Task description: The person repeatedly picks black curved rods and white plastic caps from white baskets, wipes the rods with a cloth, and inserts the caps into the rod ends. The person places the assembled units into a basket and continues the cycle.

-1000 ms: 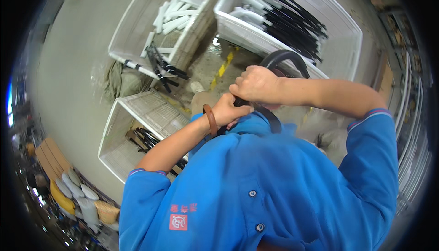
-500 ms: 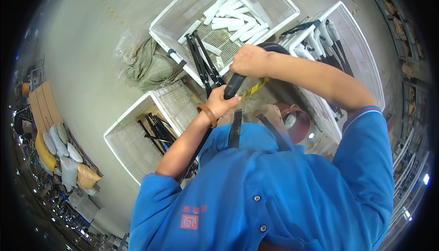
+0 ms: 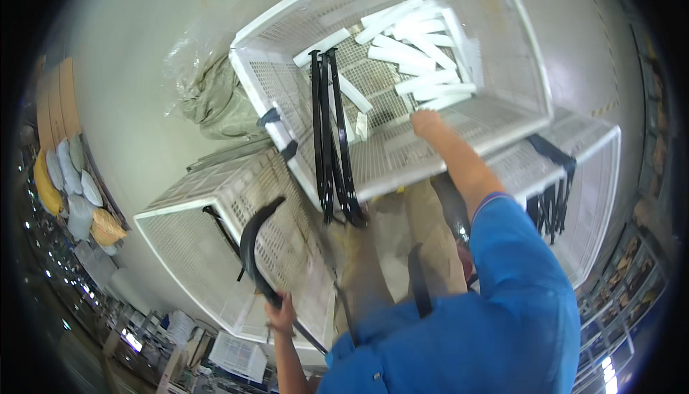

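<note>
My left hand is closed round the lower part of a curved black mudguard, which arches up beside the left crate; a thin dark rod runs on below the hand. My right hand reaches over the near wall of the large white mesh crate, close to white foam tubes lying loose inside. It is small and blurred, and its fingers are mostly hidden. Several long glossy black tubes lean over the crate's near left corner, standing partly inside it.
A second white mesh crate stands at the left with dark parts inside. At the right another white crate holds black parts. A grey-green cloth bundle and clear plastic lie on the floor beyond. Filled sacks lie far left.
My right hand has let go of the mudguard and moved forward into the large crate. My left hand has carried the mudguard left and nearer. The view has shifted; the black tubes still lean there.
</note>
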`<state>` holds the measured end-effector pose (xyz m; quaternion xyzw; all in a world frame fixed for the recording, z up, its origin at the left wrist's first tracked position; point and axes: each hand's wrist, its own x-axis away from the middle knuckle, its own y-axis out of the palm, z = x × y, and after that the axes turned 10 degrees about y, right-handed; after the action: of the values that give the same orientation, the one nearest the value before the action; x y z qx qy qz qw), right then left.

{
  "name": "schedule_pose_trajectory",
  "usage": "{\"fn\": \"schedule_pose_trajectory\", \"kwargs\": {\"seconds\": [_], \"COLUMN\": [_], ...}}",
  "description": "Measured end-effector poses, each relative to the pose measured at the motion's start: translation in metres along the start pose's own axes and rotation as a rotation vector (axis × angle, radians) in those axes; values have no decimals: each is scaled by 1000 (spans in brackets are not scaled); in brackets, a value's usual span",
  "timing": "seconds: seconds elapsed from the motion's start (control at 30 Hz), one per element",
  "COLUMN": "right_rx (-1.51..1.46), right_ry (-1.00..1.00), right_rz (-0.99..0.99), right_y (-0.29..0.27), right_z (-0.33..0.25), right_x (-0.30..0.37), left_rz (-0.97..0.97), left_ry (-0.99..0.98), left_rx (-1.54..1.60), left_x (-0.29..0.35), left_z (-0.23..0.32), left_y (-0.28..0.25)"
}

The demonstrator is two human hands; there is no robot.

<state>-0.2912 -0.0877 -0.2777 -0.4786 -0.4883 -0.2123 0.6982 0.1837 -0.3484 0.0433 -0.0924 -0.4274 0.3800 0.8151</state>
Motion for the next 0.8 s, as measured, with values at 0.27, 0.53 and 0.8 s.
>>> {"fn": "schedule_pose_trajectory", "kwargs": {"seconds": [0.27,0.53,0.8], "right_rx": [-128,-623,-1830], "right_ry": [-92,288,340], "right_rz": [133,-108,-426], "right_y": [85,131,60], "right_z": [-149,-201,-85], "right_x": [-227,-298,-149], "left_rz": [221,337,124], "left_ry": [-195,-287,-154], "left_rx": [81,37,153], "left_x": [57,70,5], "left_z": [-158,-187,-88], "left_y": [51,68,67]}}
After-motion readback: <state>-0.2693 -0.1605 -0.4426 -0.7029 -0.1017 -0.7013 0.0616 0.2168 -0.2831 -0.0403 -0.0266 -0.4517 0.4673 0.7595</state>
